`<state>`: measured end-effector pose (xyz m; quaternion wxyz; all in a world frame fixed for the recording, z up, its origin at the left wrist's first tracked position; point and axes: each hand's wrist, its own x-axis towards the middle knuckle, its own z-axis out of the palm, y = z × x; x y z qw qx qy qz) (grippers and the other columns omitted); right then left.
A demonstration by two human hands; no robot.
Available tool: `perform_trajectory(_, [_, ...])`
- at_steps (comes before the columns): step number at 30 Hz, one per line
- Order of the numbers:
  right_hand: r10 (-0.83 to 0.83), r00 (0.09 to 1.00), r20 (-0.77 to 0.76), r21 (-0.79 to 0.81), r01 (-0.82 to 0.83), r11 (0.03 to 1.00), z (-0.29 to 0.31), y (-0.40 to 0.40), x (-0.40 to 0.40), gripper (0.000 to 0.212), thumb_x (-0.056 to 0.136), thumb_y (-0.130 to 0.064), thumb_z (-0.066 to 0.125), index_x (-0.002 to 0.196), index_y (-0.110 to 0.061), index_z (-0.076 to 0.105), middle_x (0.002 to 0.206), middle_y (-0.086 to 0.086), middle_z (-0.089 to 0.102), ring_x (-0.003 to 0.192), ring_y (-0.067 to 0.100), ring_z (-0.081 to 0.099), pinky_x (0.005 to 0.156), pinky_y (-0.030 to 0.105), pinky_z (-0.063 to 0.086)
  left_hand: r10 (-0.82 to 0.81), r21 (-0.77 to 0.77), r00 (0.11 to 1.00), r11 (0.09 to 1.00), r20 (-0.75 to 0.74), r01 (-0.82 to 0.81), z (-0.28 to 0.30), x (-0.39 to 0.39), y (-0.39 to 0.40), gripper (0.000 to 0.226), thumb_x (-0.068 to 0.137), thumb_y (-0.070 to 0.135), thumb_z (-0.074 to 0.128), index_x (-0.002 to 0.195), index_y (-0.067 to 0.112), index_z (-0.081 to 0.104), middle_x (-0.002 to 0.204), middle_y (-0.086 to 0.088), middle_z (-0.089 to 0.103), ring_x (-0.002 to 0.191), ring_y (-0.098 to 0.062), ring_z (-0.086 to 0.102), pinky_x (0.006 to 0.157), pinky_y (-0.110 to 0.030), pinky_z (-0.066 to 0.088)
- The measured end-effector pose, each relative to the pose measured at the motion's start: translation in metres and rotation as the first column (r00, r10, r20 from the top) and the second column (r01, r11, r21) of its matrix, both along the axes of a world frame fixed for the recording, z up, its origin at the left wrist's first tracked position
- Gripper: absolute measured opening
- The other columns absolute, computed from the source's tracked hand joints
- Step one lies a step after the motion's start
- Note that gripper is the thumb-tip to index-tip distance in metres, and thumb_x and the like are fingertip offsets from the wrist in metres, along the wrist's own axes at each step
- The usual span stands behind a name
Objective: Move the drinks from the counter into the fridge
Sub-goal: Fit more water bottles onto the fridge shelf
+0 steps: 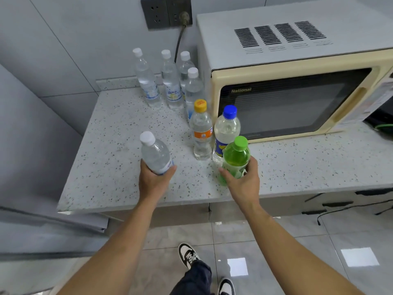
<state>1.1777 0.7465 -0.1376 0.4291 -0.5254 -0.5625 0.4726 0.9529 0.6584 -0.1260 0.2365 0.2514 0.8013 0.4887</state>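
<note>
Left hand [153, 177] grips water bottle [156, 155]; right hand [244, 182] grips green bottle [235, 158].

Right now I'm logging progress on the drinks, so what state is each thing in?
Left hand: grips the white-capped water bottle, tilted.
Right hand: grips the green bottle, capped.
Orange-capped bottle: upright on the counter, capped.
Blue-capped bottle: upright, capped.
Four clear water bottles: upright at the wall, capped.
Microwave: door closed.
Plug: in the socket.
</note>
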Motion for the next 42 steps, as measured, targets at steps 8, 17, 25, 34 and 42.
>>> perform_trajectory(8, [0.129, 0.988, -0.088, 0.083, -0.121, 0.989, 0.011, -0.028, 0.004, 0.041, 0.073, -0.029, 0.081, 0.107, -0.035, 0.058, 0.093, -0.016, 0.066, 0.082, 0.005, 0.065, 0.066, 0.013, 0.052, 0.012, 0.013, 0.998, 1.0, 0.057, -0.012, 0.016, 0.023, -0.06, 0.057, 0.064, 0.038, 0.088, 0.11, 0.04, 0.056, 0.102, 0.017, 0.066, 0.091, 0.0, 0.063, 0.07, -0.02, 0.051])
perform_trajectory(17, [0.534, 0.827, -0.178, 0.033, -0.537, 0.843, 0.008, -0.113, -0.022, 0.036, 0.07, -0.016, 0.074, 0.1, -0.03, 0.061, 0.085, -0.008, 0.067, 0.071, 0.004, 0.063, 0.063, 0.018, 0.053, 0.271, 0.048, 0.954, 0.959, 0.13, -0.279, 0.025, 0.073, -0.208, 0.036, 0.061, 0.025, 0.089, 0.088, 0.036, 0.069, 0.084, 0.02, 0.072, 0.075, 0.003, 0.068, 0.057, -0.009, 0.049])
perform_trajectory(25, [0.801, 0.576, -0.161, 0.027, -0.809, 0.587, 0.01, -0.21, -0.076, 0.043, 0.069, -0.012, 0.077, 0.104, -0.029, 0.061, 0.089, -0.015, 0.068, 0.073, -0.002, 0.064, 0.062, 0.008, 0.049, 0.622, 0.063, 0.763, 0.766, 0.175, -0.64, 0.03, 0.079, -0.323, 0.048, 0.067, 0.007, 0.089, 0.105, 0.025, 0.065, 0.092, 0.018, 0.074, 0.079, -0.002, 0.07, 0.06, -0.014, 0.053])
perform_trajectory(34, [0.958, 0.255, -0.128, -0.014, -0.967, 0.255, 0.011, -0.329, -0.144, 0.05, 0.067, -0.021, 0.08, 0.113, -0.024, 0.062, 0.095, -0.009, 0.071, 0.083, 0.009, 0.069, 0.069, 0.016, 0.053, 0.833, 0.121, 0.495, 0.481, 0.245, -0.868, 0.035, 0.077, -0.45, 0.052, 0.06, 0.011, 0.093, 0.101, 0.026, 0.064, 0.09, 0.018, 0.074, 0.077, -0.001, 0.071, 0.057, -0.014, 0.054])
perform_trajectory(42, [0.993, 0.072, -0.088, 0.027, -0.997, 0.075, 0.019, -0.442, -0.217, 0.05, 0.073, 0.0, 0.081, 0.103, -0.035, 0.064, 0.095, -0.006, 0.071, 0.084, 0.011, 0.07, 0.073, 0.018, 0.054, 0.911, 0.143, 0.331, 0.304, 0.247, -0.942, 0.03, 0.054, -0.572, 0.047, 0.065, 0.009, 0.09, 0.098, 0.03, 0.064, 0.089, 0.026, 0.072, 0.078, 0.005, 0.069, 0.056, -0.012, 0.053])
